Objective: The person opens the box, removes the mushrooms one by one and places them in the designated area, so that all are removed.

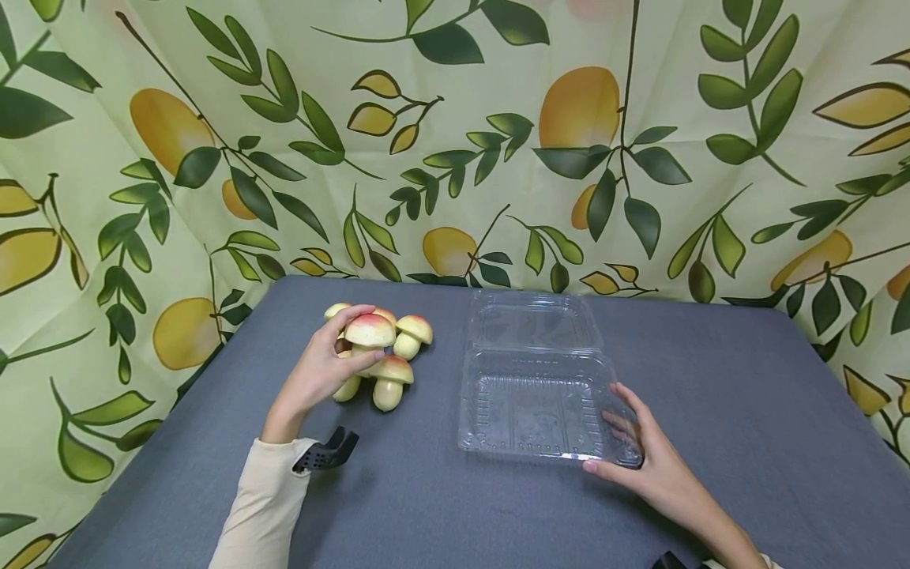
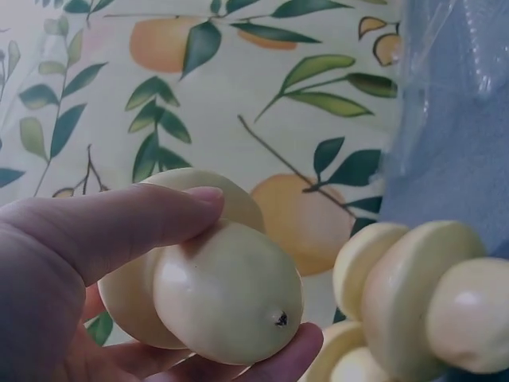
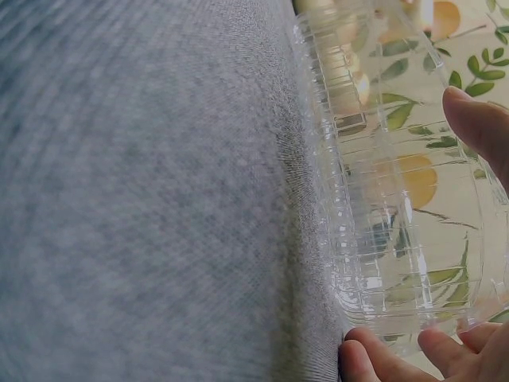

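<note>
My left hand (image 1: pixel 323 367) holds a model mushroom (image 1: pixel 370 329) with a pale stem and a cream cap blushed red. Seen from the left wrist, its rounded stem end (image 2: pixel 231 294) faces the camera, with the thumb over it and fingertips beneath. Several similar mushrooms (image 1: pixel 389 387) lie grouped under and beside this hand. To their right is a clear plastic clamshell box (image 1: pixel 533 415), its lid (image 1: pixel 533 324) laid back flat. My right hand (image 1: pixel 650 450) grips the box's near right corner, thumb at the front edge and fingers along the right side.
A grey-blue cloth (image 1: pixel 746 395) covers the table. Behind it and at the sides hangs a curtain (image 1: pixel 455 158) printed with leaves and orange fruit. A black wrist strap mount (image 1: pixel 327 452) sits on my left sleeve.
</note>
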{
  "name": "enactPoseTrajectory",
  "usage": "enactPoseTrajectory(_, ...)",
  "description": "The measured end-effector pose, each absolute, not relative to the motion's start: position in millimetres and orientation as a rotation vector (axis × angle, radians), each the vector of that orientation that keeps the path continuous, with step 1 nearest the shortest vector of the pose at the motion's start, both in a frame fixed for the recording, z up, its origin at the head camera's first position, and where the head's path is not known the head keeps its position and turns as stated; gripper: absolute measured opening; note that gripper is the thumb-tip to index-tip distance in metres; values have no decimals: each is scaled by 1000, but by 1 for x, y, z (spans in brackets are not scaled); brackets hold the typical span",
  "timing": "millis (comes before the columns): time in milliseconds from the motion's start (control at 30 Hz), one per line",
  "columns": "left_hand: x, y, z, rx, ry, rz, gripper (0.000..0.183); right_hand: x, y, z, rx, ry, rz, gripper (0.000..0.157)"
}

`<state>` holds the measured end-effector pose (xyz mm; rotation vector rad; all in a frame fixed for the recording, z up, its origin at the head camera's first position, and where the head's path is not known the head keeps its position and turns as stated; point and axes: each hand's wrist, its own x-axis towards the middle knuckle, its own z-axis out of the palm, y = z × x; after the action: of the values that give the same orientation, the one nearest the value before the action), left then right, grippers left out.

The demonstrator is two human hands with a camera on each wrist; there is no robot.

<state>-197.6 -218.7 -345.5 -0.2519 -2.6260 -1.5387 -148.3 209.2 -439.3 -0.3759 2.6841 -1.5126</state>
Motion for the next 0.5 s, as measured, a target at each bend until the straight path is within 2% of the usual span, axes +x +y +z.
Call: enactPoseTrajectory(500, -194, -250, -343, -160, -2661, -1402, 63, -149, 209, -440, -373, 2682, -1516, 114)
